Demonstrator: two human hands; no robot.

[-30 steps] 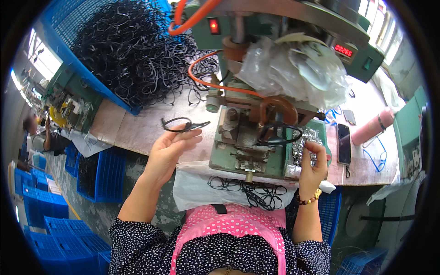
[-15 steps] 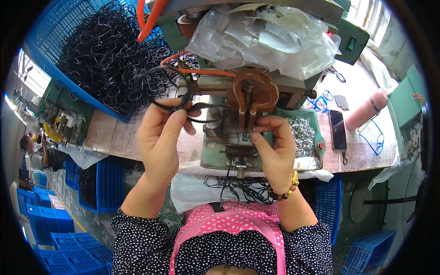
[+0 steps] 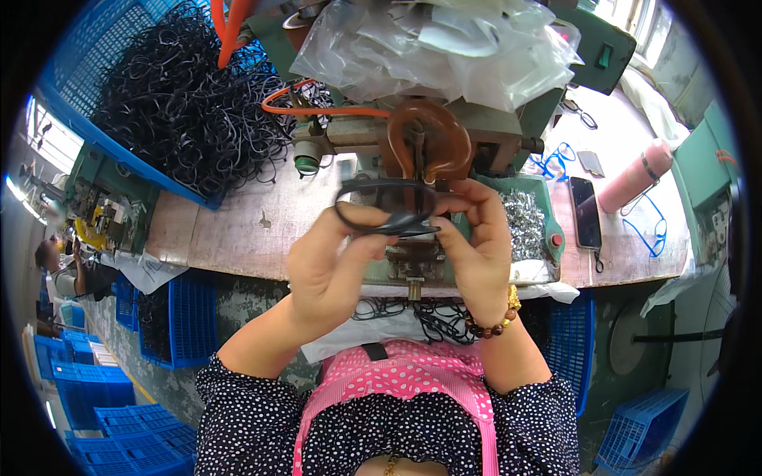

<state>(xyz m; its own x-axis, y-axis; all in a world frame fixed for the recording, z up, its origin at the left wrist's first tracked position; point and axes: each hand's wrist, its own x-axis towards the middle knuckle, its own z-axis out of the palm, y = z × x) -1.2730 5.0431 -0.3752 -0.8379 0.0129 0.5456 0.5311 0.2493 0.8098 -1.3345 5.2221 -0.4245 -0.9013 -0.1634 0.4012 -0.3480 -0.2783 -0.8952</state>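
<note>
My left hand point(image 3: 333, 266) pinches a black eyeglass frame point(image 3: 373, 230) between thumb and fingers. The frame is held level in front of the machine's brown looped tube point(image 3: 456, 155), and one dark rim faces up. At its right end my right hand point(image 3: 480, 250) is closed, thumb and fingertips against the frame. Any small piece between those fingertips is too small to make out. Behind the frame stands the green and metal bench machine point(image 3: 492, 139), its lower centre partly hidden by the frame and my hands.
A green tray point(image 3: 554, 210) of small silver metal parts sits right of the machine. A blue crate point(image 3: 135, 163) heaped with black frames point(image 3: 190, 111) stands left. Farther right are a phone point(image 3: 586, 213), a pink bottle point(image 3: 635, 178) and blue glasses point(image 3: 655, 238). Plastic bags point(image 3: 444, 47) lie atop the machine.
My left hand has brought the black frame right and down to meet my right hand, which stays almost in place. The view has shifted slightly.
</note>
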